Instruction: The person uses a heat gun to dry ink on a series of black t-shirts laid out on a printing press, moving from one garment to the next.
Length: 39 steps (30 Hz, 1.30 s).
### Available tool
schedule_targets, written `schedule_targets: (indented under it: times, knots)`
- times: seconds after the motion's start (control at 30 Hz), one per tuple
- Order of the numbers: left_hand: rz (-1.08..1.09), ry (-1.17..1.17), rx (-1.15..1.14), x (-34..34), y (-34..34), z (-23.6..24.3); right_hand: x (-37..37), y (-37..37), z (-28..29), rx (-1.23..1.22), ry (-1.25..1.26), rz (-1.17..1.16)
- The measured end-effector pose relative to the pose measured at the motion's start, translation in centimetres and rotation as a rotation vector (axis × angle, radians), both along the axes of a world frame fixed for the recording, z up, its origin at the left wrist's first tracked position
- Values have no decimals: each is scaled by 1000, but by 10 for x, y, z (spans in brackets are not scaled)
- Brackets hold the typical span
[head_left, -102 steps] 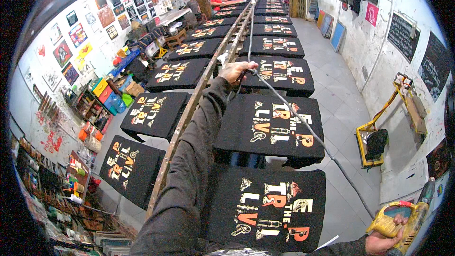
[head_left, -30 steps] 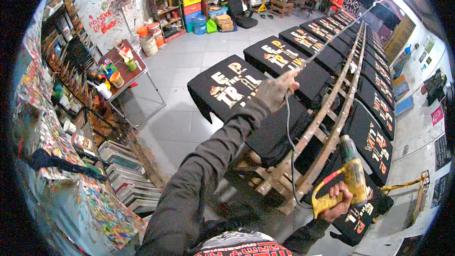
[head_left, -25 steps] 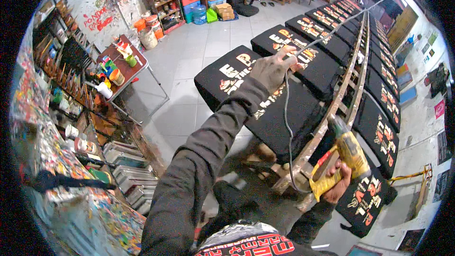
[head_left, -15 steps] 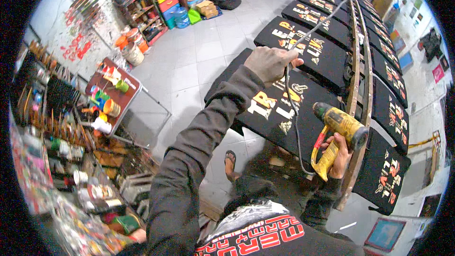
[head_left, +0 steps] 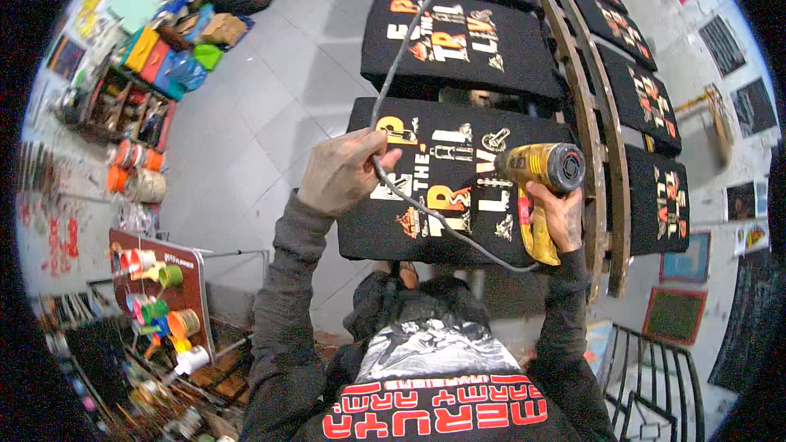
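- At the far left, a small dark-red side table [head_left: 176, 295] loaded with coloured paint pots is seen, well apart from both hands; grey floor tiles [head_left: 246, 115] lie between it and the work.
- The left hand [head_left: 344, 172] is closed around a grey power cord [head_left: 409, 49], which is gripped over the near-left part of the shirt and lifted off the fabric.
- From that hand the cord runs two ways: up and away toward the top of the view, and down in a slack curve across the print to the base of the tool's grip.
- A black printed T-shirt stretched flat on a board [head_left: 458, 184] lies directly ahead of and below both hands, with its long side running left to right and more such boards lined up beyond it.
- The right hand [head_left: 557, 217] is clenched on the handle of a yellow pistol-shaped heat gun [head_left: 542, 176], held over the right edge of the shirt.
- The gun's barrel lies roughly crosswise; its dark round end faces right, toward a curved wooden rail [head_left: 598, 139], and the other end points left over the print.
- The right hand is judged nearer the print's right edge, the left hand nearer its left.
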<state>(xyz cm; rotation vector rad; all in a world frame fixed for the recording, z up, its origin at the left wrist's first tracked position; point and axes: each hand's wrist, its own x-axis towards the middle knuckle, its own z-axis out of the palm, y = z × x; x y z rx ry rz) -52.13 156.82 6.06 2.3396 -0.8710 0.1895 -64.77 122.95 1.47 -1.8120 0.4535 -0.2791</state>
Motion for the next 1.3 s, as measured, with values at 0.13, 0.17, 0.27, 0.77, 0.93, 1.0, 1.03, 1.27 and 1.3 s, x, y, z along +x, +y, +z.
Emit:
schedule_targets:
  times: [0.13,0.17,0.27,0.77,0.93,1.0,1.03,1.27,1.3]
  knots:
    - [-115,128,-100,34,13,-12,21,20,2,-63,122,-34]
    - [-146,130,-93,43,12,-11,25,19,-3,-34,149,-66]
    - [-227,168,-85,63,9,-11,30,25,-22,-64,104,-186]
    - [-158,342,-83,96,6,-27,53,24,-22,-3,213,-193]
    - [-114,299,-115,80,15,-26,55,32,-10,163,309,-167]
    - [-125,323,-97,77,9,-24,54,32,-10,186,241,-211]
    - [-129,315,-114,76,7,-26,55,31,-12,162,184,-226]
    - [-47,431,-283,72,-9,-26,59,36,-7,-89,281,-221]
    - [-18,445,-289,72,-11,-26,57,35,-9,-92,272,-230]
